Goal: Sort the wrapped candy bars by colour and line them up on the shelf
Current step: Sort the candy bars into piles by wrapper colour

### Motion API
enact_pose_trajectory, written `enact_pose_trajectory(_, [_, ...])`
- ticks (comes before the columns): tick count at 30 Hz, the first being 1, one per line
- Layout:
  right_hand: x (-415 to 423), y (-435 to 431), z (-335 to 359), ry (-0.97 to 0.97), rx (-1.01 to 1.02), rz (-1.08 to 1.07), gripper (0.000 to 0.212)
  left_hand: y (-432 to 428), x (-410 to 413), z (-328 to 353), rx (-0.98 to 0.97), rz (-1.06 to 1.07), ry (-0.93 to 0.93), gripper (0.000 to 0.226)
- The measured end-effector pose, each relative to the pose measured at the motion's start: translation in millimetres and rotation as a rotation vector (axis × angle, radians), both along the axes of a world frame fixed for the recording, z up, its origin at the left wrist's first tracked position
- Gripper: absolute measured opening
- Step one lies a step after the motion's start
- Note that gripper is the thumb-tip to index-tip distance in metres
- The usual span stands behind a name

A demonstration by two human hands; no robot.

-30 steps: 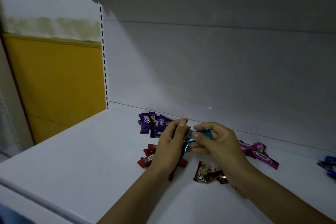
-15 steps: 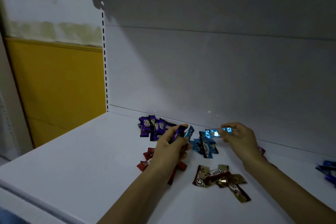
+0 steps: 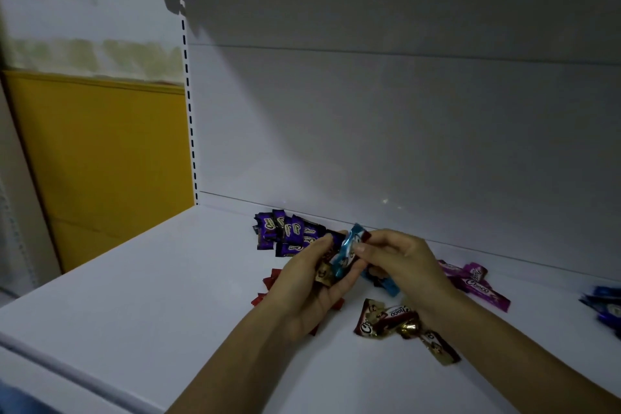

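Left grip (image 3: 309, 291) clasps candy bars (image 3: 346, 250) above shelf (image 3: 151, 296).

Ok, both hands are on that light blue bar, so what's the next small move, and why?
Probably draw the light blue bar free of the left hand with the right hand and lay it with the blue bars on the shelf just beneath. The right hand pinches its upper end, while the left hand also holds a gold-brown bar.
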State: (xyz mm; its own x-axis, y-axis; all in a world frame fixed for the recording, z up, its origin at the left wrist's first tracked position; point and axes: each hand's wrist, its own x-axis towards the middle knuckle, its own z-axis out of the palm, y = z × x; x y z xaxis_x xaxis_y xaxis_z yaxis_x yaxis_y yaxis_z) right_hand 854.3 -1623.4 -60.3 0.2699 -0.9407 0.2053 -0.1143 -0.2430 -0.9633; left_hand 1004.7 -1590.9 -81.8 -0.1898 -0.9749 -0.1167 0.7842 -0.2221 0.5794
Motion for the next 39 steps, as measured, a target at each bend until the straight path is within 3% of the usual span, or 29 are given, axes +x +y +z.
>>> enact_pose_trajectory(3, [-9, -14, -3, -0.114, 0.041, -0.186, 0.007, 0, 0, 2, 0.065, 0.005, 0.044, 0.049])
enact_pose_trajectory(7, [-31, -33, -6, -0.276, 0.042, -0.318, 0.009, 0, 0, 1, 0.114, 0.123, -0.032, 0.047])
enact_pose_trajectory(11, [-42, -44, -17, 0.149, -0.187, -0.34, 0.02, -3, 1, -2, 0.145, 0.191, -0.043, 0.051])
enact_pose_trajectory(14, [-44, -46, -25, 0.431, -0.189, -0.255, 0.028, -2, 1, -1, 0.14, 0.204, 0.016, 0.039])
enact_pose_trajectory(21, [-16, 3, -7, 0.419, -0.575, -0.054, 0.023, 3, 2, 4, 0.118, 0.197, 0.141, 0.041])
enact_pose_trajectory(25, [1, 26, -11, 0.566, -0.706, 0.086, 0.038, 9, -4, 4, 0.024, 0.15, 0.045, 0.036])
enact_pose_trajectory(27, [7, 29, -14, 0.552, -0.746, 0.084, 0.026, 12, -8, 1, -0.001, 0.123, -0.006, 0.04])
enact_pose_trajectory(29, [8, 30, -14, 0.442, -0.698, 0.079, 0.013, 15, -10, -1, -0.012, 0.088, -0.024, 0.043])
enact_pose_trajectory(32, [2, 25, -9, 0.241, -0.542, 0.051, 0.013, 16, -10, -1, -0.084, 0.078, -0.113, 0.019])
enact_pose_trajectory(35, [-12, 14, 2, 0.054, -0.385, -0.076, 0.013, 12, -8, -1, -0.097, 0.154, -0.182, 0.018])
enact_pose_trajectory(37, [-26, 5, 7, 0.077, -0.291, -0.086, 0.012, 10, -6, -1, -0.106, 0.171, -0.22, 0.02])
enact_pose_trajectory(39, [-41, -1, 7, 0.234, -0.148, -0.016, 0.011, 12, -5, -1, -0.146, 0.156, -0.292, 0.016])
